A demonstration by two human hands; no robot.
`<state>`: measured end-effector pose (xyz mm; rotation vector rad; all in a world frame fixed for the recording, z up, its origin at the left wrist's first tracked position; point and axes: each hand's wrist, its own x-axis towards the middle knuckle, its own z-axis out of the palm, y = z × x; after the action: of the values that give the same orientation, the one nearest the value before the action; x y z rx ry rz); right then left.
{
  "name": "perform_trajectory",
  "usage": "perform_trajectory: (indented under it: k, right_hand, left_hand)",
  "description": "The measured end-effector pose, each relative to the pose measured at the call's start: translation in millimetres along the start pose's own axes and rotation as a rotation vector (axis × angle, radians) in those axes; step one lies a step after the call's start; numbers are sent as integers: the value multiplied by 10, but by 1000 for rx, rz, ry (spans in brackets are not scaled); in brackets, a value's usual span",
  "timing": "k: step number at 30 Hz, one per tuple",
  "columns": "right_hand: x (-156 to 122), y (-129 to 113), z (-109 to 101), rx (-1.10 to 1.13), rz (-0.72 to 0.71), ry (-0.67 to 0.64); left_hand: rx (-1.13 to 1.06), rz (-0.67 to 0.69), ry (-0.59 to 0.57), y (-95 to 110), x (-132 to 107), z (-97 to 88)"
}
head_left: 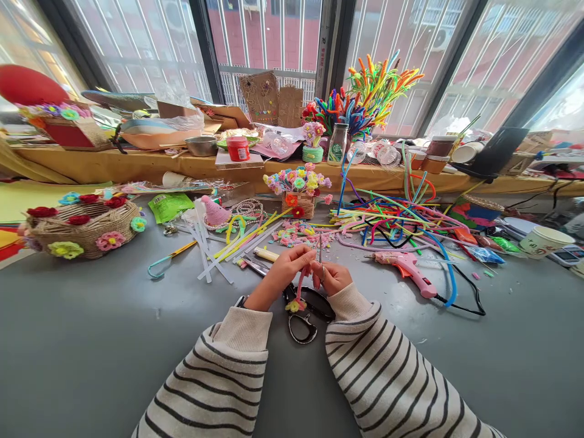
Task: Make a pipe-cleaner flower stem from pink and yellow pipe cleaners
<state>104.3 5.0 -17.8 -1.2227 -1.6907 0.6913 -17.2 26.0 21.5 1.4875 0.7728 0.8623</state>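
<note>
My left hand point(287, 271) is closed, pinching a pink pipe cleaner point(300, 286) that hangs down between my hands. At its lower end a small yellow flower point(295, 306) shows. My right hand point(335, 278) is closed close beside it, fingers around a thin pointed metal tool point(320, 246), which looks like small scissors with the tip upward; the fingers hide most of its handle. Beneath my hands, black-handled scissors point(303, 330) lie on the grey table point(219, 340).
A pink hot glue gun point(410, 271) lies to the right, near a heap of colored pipe cleaners point(392, 219). Glue sticks point(207, 255) and small cut pieces point(301, 234) lie ahead. A flower box point(298, 204) stands behind them; a woven basket point(86, 228) is at left.
</note>
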Motion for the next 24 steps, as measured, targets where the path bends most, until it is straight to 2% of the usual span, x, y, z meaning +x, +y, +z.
perform_trajectory:
  k: [6, 11, 17, 24]
  right_hand:
    - [-10, -41, -7, 60, 41, 15]
    - [13, 0, 4, 65, -6, -18]
    - [1, 1, -9, 3, -41, 11]
    - [1, 35, 1, 37, -42, 9]
  left_hand:
    - [5, 38, 68, 3, -5, 4]
    - [-32, 13, -47, 4, -18, 12]
    - [-50, 5, -5, -3, -12, -2]
    - [-88, -4, -74, 17, -27, 14]
